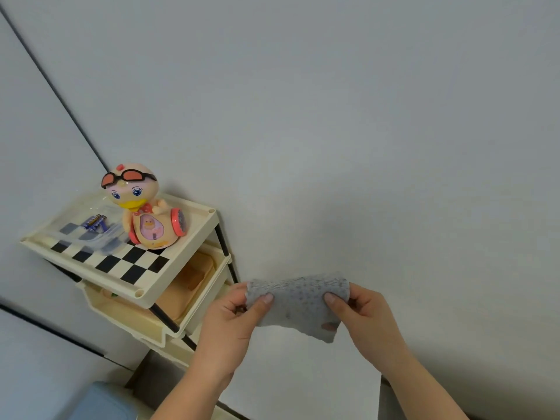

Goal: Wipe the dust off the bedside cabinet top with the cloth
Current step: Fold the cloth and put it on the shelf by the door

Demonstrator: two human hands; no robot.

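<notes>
A grey dotted cloth [298, 301] is stretched between both hands in the air, in front of the wall. My left hand [235, 316] pinches its left edge with the thumb on top. My right hand [360, 313] pinches its right edge the same way. Under the cloth and my hands lies a white flat top [303, 374], which looks like the bedside cabinet top; only part of it shows.
To the left stands a cream tiered rack [169, 268] with a checkered top tray. A duck toy [142, 207] and batteries [95, 222] sit on that tray. A blue object [100, 401] shows at the bottom left. The grey wall [333, 116] fills the background.
</notes>
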